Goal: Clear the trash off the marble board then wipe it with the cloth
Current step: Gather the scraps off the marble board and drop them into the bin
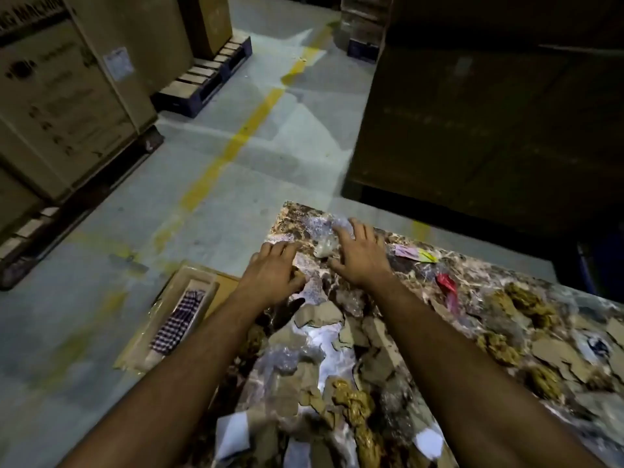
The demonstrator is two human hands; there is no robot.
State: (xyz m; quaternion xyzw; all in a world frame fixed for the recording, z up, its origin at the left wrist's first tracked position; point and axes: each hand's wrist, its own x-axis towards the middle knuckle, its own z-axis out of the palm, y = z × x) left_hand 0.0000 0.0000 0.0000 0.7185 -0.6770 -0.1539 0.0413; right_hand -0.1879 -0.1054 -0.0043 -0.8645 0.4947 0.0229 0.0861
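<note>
The brown-veined marble board [479, 275] lies on the floor, littered with torn cardboard pieces [320, 315], crumpled brown paper [354, 403], clear plastic wrap [320, 228], white paper scraps [233, 430], a red wrapper [447, 285] and a pink-yellow slip [413, 253]. My left hand [273, 271] rests fingers spread near the board's far left edge. My right hand [359, 255] is spread flat beside the plastic wrap at the far corner, touching it. A checked cloth [179, 320] lies in a shallow cardboard tray [182, 282] left of the board.
Large cardboard boxes [64, 106] on pallets [206, 79] stand at the left and back. A dark big box [489, 113] looms right behind the board. Grey concrete floor with a yellow line [233, 146] stretches ahead.
</note>
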